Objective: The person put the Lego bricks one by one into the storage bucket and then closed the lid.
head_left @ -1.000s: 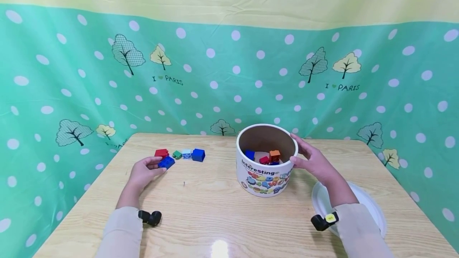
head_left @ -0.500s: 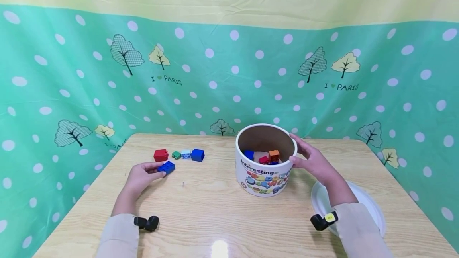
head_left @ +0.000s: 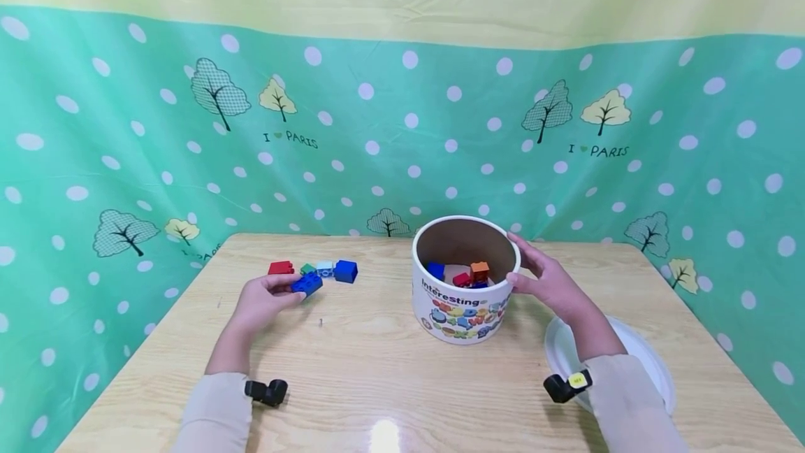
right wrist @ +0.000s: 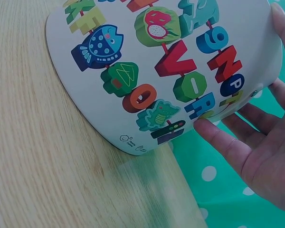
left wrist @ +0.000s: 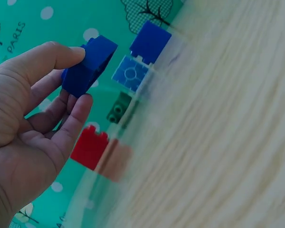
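My left hand (head_left: 260, 305) pinches a blue toy building brick (head_left: 307, 284) between thumb and fingers, over the left side of the table. In the left wrist view this blue brick (left wrist: 88, 66) is tilted, its studs mostly turned away. Behind it stands a row of loose bricks: a red brick (left wrist: 90, 148), a small green brick (left wrist: 118, 108), a light blue brick (left wrist: 131, 72) and another blue brick (left wrist: 150, 42). My right hand (head_left: 553, 289) holds the right rim of a round white bucket (head_left: 462, 327), thumb on the near side, fingers round the back. Inside lie several bricks, among them an orange brick (head_left: 480, 271).
A white round lid (head_left: 644, 362) lies on the wooden table (head_left: 390, 383) at the right, partly under my right forearm. A polka-dot curtain (head_left: 390, 124) hangs close behind the table's far edge. A tiny object (head_left: 321, 323) lies left of the middle.
My left hand first drew the blue brick back from the red one, then moved it right and slightly up, in front of the green brick. The right hand and bucket stay put.
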The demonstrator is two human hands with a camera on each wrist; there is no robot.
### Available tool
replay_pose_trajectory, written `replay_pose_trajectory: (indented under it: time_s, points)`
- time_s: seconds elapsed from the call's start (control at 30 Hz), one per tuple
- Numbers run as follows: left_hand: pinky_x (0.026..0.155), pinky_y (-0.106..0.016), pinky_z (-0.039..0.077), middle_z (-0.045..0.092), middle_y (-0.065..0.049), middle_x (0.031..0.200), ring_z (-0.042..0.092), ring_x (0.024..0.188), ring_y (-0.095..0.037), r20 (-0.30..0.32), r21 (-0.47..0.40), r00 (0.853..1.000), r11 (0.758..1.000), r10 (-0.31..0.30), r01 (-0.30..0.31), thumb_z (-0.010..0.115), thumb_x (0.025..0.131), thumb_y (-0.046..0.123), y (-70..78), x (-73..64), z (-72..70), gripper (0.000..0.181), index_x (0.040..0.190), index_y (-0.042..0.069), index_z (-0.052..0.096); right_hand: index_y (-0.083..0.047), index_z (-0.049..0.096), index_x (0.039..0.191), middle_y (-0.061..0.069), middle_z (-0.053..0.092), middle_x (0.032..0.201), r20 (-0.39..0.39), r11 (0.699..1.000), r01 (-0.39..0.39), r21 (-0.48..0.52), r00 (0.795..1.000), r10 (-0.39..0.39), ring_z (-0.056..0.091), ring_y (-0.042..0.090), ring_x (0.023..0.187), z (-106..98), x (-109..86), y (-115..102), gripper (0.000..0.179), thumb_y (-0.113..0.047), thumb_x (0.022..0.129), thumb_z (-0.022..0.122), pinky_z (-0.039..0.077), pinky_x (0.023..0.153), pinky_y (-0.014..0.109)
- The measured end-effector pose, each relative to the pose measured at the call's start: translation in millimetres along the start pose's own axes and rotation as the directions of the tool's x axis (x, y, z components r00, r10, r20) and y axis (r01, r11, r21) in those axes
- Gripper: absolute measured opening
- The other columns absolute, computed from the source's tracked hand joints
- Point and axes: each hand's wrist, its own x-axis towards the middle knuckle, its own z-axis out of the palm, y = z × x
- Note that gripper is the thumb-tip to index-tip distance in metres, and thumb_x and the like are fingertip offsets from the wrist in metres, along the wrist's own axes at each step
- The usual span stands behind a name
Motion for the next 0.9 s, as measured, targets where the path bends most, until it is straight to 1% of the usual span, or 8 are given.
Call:
replay_pose_trajectory:
  time_s: [0.1, 0.27, 0.47, 0.53, 0.63, 0.73, 0.9]
  points:
    - [0.081, -0.021, 0.054, 0.057, -0.021, 0.129, 0.063, 0.105, -0.026, 0.0, -0.012, 1.0, 1.0, 0.022, -0.022, 0.082, 0.08, 0.027, 7.3, -0.2, 4.6, 0.058, 0.129, 0.004, 0.063, -0.032, 0.025, 0.155, 0.013, 0.031, 0.156, 0.0, 1.0, -0.002, 0.009, 1.0, 0.002, 0.026, 0.042, 0.141, -1, -0.6, 0, 0.076, -0.03, 0.093, 0.068, 0.047, 0.095, 0.056]
    - [0.08, -0.023, 0.055, 0.062, -0.02, 0.119, 0.066, 0.097, -0.022, 0.004, -0.032, 0.998, 0.997, 0.064, -0.064, 0.083, 0.079, 0.027, 20.9, -1.8, 12.6, 0.055, 0.126, 0.003, 0.065, -0.032, 0.026, 0.155, 0.013, 0.031, 0.155, -0.003, 1.0, -0.007, 0.008, 1.0, 0.007, 0.027, 0.042, 0.14, -1, -1.3, 0, 0.076, -0.03, 0.092, 0.069, 0.049, 0.093, 0.054]
    - [0.077, -0.023, 0.056, 0.064, -0.02, 0.109, 0.067, 0.089, -0.017, 0.011, -0.097, 0.991, 0.986, 0.137, -0.135, 0.081, 0.081, 0.016, 43.2, -7.6, 23.0, 0.049, 0.123, -0.002, 0.065, -0.034, 0.027, 0.154, 0.011, 0.031, 0.156, -0.002, 1.0, 0.002, -0.009, 1.0, -0.002, 0.028, 0.041, 0.14, 0, 0.9, -4, 0.075, -0.031, 0.092, 0.069, 0.046, 0.095, 0.056]
    - [0.078, -0.023, 0.056, 0.064, -0.021, 0.108, 0.067, 0.089, -0.017, 0.018, -0.127, 0.988, 0.981, 0.152, -0.148, 0.081, 0.081, 0.012, 50.5, -8.9, 27.4, 0.047, 0.122, -0.003, 0.065, -0.034, 0.027, 0.154, 0.011, 0.032, 0.156, 0.002, 1.0, -0.001, -0.015, 1.0, 0.001, 0.028, 0.041, 0.14, 0, 1.6, -5, 0.076, -0.032, 0.091, 0.07, 0.045, 0.096, 0.057]
    - [0.078, -0.024, 0.056, 0.065, -0.02, 0.109, 0.067, 0.09, -0.018, 0.038, -0.14, 0.987, 0.979, 0.157, -0.15, 0.081, 0.08, 0.012, 60.3, -10.4, 34.0, 0.047, 0.122, -0.002, 0.066, -0.033, 0.028, 0.154, 0.01, 0.032, 0.155, 0.017, 1.0, -0.009, -0.017, 1.0, 0.009, 0.029, 0.04, 0.14, -1, 2.2, -8, 0.077, -0.032, 0.09, 0.071, 0.045, 0.097, 0.058]
    - [0.078, -0.024, 0.056, 0.064, -0.018, 0.111, 0.066, 0.093, -0.021, 0.062, -0.131, 0.986, 0.981, 0.153, -0.144, 0.082, 0.08, 0.015, 68.7, -10.8, 40.5, 0.048, 0.123, 0.001, 0.066, -0.029, 0.028, 0.155, 0.009, 0.03, 0.156, 0.044, 1.0, -0.014, -0.012, 0.999, 0.015, 0.029, 0.04, 0.14, -3, 2.4, -12, 0.08, -0.031, 0.088, 0.073, 0.043, 0.098, 0.059]
    - [0.079, -0.027, 0.057, 0.065, -0.019, 0.113, 0.066, 0.095, -0.026, 0.11, -0.165, 0.981, 0.976, 0.159, -0.14, 0.084, 0.078, 0.016, 82.5, -6.7, 49.6, 0.048, 0.121, 0.002, 0.067, -0.02, 0.028, 0.155, 0.01, 0.026, 0.158, 0.064, 1.0, -0.006, -0.014, 0.998, 0.007, 0.028, 0.041, 0.14, -10, 3.1, -20, 0.084, -0.029, 0.086, 0.076, 0.035, 0.102, 0.065]
